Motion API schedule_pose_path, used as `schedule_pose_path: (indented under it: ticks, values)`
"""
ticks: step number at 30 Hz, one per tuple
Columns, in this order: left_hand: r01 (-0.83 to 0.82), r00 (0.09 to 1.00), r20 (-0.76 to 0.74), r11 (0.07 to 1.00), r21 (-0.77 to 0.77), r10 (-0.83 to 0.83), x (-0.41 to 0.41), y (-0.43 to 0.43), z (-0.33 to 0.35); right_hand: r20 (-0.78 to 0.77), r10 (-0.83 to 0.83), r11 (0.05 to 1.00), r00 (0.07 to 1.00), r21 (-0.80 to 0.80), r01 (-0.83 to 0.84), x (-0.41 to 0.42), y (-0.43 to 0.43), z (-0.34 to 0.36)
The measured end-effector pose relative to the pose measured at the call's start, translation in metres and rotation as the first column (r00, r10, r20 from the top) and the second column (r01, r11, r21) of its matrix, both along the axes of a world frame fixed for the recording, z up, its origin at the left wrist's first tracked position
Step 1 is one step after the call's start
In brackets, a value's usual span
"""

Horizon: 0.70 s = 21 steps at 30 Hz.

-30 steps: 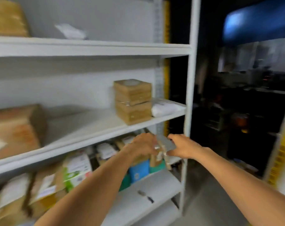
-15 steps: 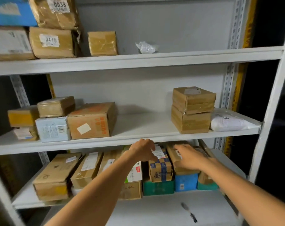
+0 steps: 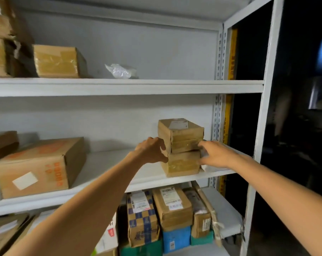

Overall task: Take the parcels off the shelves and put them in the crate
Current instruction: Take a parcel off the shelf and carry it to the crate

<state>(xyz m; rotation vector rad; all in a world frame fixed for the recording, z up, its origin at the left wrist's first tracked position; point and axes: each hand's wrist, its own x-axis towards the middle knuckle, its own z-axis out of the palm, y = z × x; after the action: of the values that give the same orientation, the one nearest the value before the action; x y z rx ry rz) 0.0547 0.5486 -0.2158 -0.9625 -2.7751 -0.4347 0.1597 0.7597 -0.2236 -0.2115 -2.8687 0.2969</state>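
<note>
Two brown taped parcels stand stacked at the right end of the middle shelf (image 3: 110, 163): an upper parcel (image 3: 182, 137) with a white label on top and a lower parcel (image 3: 182, 164). My left hand (image 3: 151, 151) is at the stack's left side, fingers spread in a curve, fingertips touching both parcels. My right hand (image 3: 216, 154) reaches to the stack's right side, with fingertips on the upper parcel's front corner and the thumb by the lower one. Neither hand has closed around a parcel. No crate is in view.
A white bag (image 3: 211, 168) lies behind my right hand. A large box with orange print (image 3: 40, 165) sits left on the same shelf. The top shelf holds a taped box (image 3: 56, 60) and a plastic wrap (image 3: 119, 71). Several parcels (image 3: 172, 207) crowd the lower shelf. The rack's post (image 3: 267, 89) stands at the right.
Both hands rose from the lower shelf's parcels to the stacked pair on the middle shelf and now touch its sides. The view tilted upward and moved closer.
</note>
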Motion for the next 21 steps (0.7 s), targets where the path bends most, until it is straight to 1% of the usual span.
schedule_pose_path:
  ticks: [2,5,7,9,12,14,16,17,19,21]
  values:
    - [-0.041,0.999,-0.035,0.999,-0.029,0.040,-0.014,0.001,0.007,-0.012,-0.031,0.999,0.999,0.027,0.031,-0.009,0.010,0.010]
    - [-0.140,0.989,-0.049,0.990,0.007,0.140,-0.038,0.000,0.018,-0.039,-0.035,0.999,0.999,0.011,0.036,-0.024,0.025,0.018]
    - [-0.175,0.983,-0.049,0.985,0.016,0.175,-0.048,0.004,0.021,-0.043,-0.040,0.999,0.998,0.020,0.041,-0.034,0.034,0.022]
    - [-0.195,0.980,-0.038,0.981,0.007,0.195,-0.054,0.012,0.021,-0.058,-0.049,0.995,0.997,0.086,0.054,-0.043,0.042,0.023]
    - [-0.214,0.977,-0.011,0.977,0.016,0.215,-0.056,0.028,0.017,-0.103,-0.113,0.964,0.988,0.229,0.134,-0.052,0.051,0.022]
    - [-0.235,0.972,0.016,0.971,0.034,0.235,-0.053,0.040,0.013,-0.151,-0.143,0.958,0.978,0.226,0.175,-0.057,0.057,0.021]
    - [-0.281,0.959,0.060,0.953,0.112,0.276,-0.049,0.052,0.013,-0.202,-0.139,0.969,0.969,0.172,0.175,-0.062,0.062,0.021]
    - [-0.312,0.948,0.122,0.929,0.197,0.293,-0.048,0.057,0.015,-0.232,-0.138,0.978,0.963,0.119,0.169,-0.065,0.064,0.021]
    - [-0.377,0.915,0.296,0.842,0.386,0.274,-0.047,0.069,0.020,-0.282,-0.143,0.989,0.949,-0.072,0.127,-0.074,0.067,0.022]
    - [-0.431,0.860,0.473,0.766,0.476,0.190,-0.045,0.080,0.026,-0.283,-0.132,0.953,0.950,-0.298,0.044,-0.084,0.066,0.025]
